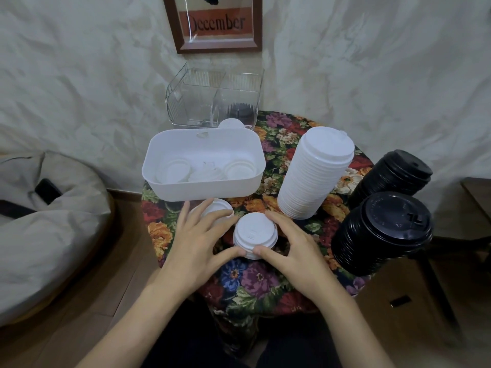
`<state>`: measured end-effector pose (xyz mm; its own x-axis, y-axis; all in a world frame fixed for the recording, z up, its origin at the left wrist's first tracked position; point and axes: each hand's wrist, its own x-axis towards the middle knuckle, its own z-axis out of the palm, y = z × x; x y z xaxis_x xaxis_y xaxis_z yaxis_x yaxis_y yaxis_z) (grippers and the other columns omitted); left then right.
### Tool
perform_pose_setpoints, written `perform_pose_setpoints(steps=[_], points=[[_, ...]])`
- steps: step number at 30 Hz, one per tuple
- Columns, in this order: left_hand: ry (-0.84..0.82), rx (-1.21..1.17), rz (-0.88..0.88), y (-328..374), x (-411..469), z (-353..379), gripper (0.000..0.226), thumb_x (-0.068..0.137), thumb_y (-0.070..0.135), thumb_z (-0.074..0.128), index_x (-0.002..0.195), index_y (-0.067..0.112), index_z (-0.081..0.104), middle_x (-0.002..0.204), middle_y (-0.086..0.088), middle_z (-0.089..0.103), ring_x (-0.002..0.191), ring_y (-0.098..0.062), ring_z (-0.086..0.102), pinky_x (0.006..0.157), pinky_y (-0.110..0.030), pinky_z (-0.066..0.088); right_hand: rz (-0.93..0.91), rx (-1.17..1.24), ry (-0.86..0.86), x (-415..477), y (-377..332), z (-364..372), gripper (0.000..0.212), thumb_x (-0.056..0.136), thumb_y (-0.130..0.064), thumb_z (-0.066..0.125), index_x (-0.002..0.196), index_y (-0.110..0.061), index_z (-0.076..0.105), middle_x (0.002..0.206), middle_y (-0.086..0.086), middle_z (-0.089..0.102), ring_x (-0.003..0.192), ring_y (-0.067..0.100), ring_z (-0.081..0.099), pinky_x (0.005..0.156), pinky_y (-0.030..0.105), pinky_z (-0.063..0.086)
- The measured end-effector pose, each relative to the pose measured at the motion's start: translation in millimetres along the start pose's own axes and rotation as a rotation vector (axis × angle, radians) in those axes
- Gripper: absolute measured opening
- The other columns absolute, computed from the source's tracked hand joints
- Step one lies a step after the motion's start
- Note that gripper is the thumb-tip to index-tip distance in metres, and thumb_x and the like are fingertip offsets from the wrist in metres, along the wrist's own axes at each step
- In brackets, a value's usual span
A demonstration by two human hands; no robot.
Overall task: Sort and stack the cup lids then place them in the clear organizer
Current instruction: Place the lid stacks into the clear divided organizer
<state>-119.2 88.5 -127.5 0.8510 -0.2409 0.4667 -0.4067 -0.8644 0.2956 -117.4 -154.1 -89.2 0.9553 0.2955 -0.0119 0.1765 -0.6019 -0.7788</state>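
Observation:
A short stack of small white lids [255,235] stands on the floral tablecloth [247,280] near me. My left hand [199,243] and my right hand [289,248] cup it from either side, thumbs touching its near edge. The left hand's fingers also lie over another white lid [214,208] just behind it. A white bin [203,185] holds several loose white lids [174,171]. The clear organizer [215,96] stands at the back with black lids [240,111] in its right compartment. A tall white lid stack [314,172] leans at the right.
Two tall stacks of black lids stand at the table's right edge, the far black stack [393,172] and the near black stack [382,232]. A framed "December" picture [215,22] hangs on the wall. A grey cushion [39,208] lies at the left. A cardboard box [398,301] sits below right.

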Motion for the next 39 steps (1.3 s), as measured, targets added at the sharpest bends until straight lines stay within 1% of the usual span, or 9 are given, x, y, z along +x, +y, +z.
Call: perform_pose_setpoints(steps=[3,6,12,18,23,27,31,34,39], points=[[0.008,0.017,0.025,0.8,-0.3,0.9,0.073,0.090,0.082,0.046,0.137,0.030,0.065,0.141,0.011,0.062,0.151,-0.028,0.036,0.122,-0.068,0.018,-0.012,-0.040,-0.023,0.8,-0.7,0.2,0.076,0.091,-0.046,0.076,0.156,-0.042,0.038,0.148,-0.036,0.033,0.140,-0.012,0.028,0.117,0.022,0.026],[0.011,0.026,0.034,4.1,0.1,0.5,0.074,0.090,0.081,0.046,0.136,0.027,0.067,0.140,0.014,0.063,0.151,-0.028,0.035,0.123,-0.068,0.015,-0.020,-0.063,-0.031,0.8,0.4,1.4,0.077,0.092,-0.046,0.075,0.157,-0.041,0.036,0.148,-0.036,0.032,0.140,-0.013,0.027,0.118,0.023,0.026],[0.009,0.043,0.006,6.8,-1.0,2.0,0.063,0.096,0.071,0.047,0.136,0.027,0.068,0.139,0.014,0.064,0.151,-0.029,0.035,0.123,-0.067,0.014,-0.019,-0.085,-0.051,2.5,4.5,1.7,0.077,0.093,-0.049,0.073,0.159,-0.039,0.035,0.153,-0.032,0.032,0.145,-0.010,0.025,0.122,0.023,0.024],[0.007,0.025,-0.014,7.3,-1.6,4.2,0.064,0.095,0.072,0.048,0.136,0.028,0.068,0.138,0.016,0.064,0.151,-0.029,0.036,0.123,-0.068,0.012,-0.001,-0.065,-0.055,3.2,8.3,2.1,0.077,0.092,-0.048,0.075,0.158,-0.037,0.038,0.148,-0.030,0.035,0.139,-0.011,0.028,0.118,0.022,0.027],[0.011,0.009,-0.024,9.3,-1.0,3.7,0.064,0.092,0.072,0.051,0.134,0.028,0.069,0.135,0.016,0.067,0.150,-0.028,0.036,0.123,-0.066,0.011,-0.002,-0.069,-0.054,2.8,8.5,3.0,0.078,0.091,-0.050,0.075,0.158,-0.038,0.037,0.155,-0.025,0.037,0.143,-0.006,0.030,0.120,0.024,0.028],[0.001,0.011,-0.022,10.5,0.1,1.0,0.064,0.093,0.072,0.049,0.134,0.028,0.068,0.135,0.016,0.067,0.150,-0.029,0.035,0.125,-0.064,0.008,0.005,-0.050,-0.059,2.5,7.3,1.3,0.074,0.094,-0.052,0.070,0.159,-0.036,0.038,0.157,-0.023,0.037,0.144,-0.005,0.031,0.119,0.024,0.029],[0.000,-0.009,0.000,12.6,1.4,-3.3,0.061,0.095,0.073,0.048,0.138,0.033,0.065,0.137,0.019,0.065,0.152,-0.029,0.032,0.123,-0.068,0.008,0.003,-0.025,-0.026,1.1,7.5,3.9,0.068,0.097,-0.050,0.067,0.158,-0.034,0.042,0.158,-0.019,0.040,0.142,-0.006,0.033,0.118,0.023,0.030],[0.007,-0.007,-0.001,13.5,1.3,-1.2,0.061,0.097,0.074,0.042,0.135,0.034,0.068,0.136,0.018,0.066,0.152,-0.028,0.035,0.122,-0.069,0.010,0.007,-0.022,-0.031,2.2,7.0,3.7,0.068,0.096,-0.048,0.069,0.158,-0.034,0.042,0.158,-0.019,0.040,0.143,-0.005,0.033,0.116,0.021,0.029],[0.002,-0.010,-0.023,13.4,-1.9,4.9,0.058,0.095,0.070,0.047,0.133,0.033,0.069,0.136,0.018,0.066,0.151,-0.027,0.035,0.123,-0.068,0.011,-0.005,-0.054,-0.030,2.2,9.1,5.3,0.068,0.096,-0.045,0.070,0.157,-0.034,0.041,0.154,-0.022,0.039,0.141,-0.007,0.031,0.116,0.019,0.028]])
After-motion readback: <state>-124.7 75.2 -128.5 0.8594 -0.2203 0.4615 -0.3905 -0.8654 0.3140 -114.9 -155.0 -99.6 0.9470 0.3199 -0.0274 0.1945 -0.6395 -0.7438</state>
